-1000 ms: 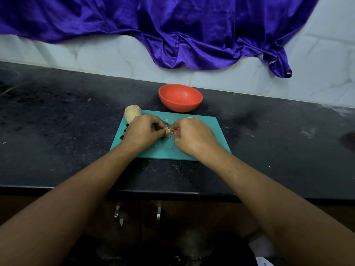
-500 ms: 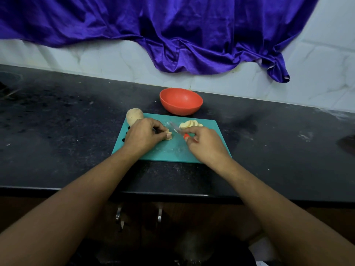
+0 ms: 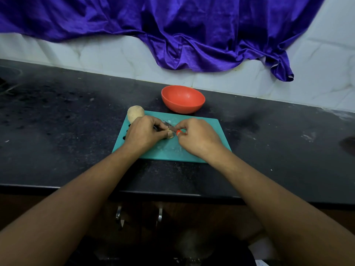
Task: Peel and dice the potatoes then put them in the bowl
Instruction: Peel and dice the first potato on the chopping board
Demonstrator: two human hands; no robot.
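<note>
Dicing step, I'd say: left hand (image 3: 144, 133) pinches a small potato piece (image 3: 170, 135) on the cutting board (image 3: 209, 129), right hand (image 3: 198, 138) grips the knife (image 3: 170, 127). Another potato (image 3: 135, 114) sits far-left, the bowl (image 3: 182, 99) beyond. The next cut needs care, the fingers are close.

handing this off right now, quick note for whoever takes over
Left hand: pinches a small potato piece down on the cutting board.
Right hand: grips the knife by its red handle, with the blade at the piece.
Whole potato: at the board's far left corner. I cannot tell whether it is peeled.
Bowl: on the counter just beyond the board, with no pieces showing inside.
Done: one potato is partly cut down.
Left: finish dicing this piece, dice the whole potato, and move everything into the bowl.
</note>
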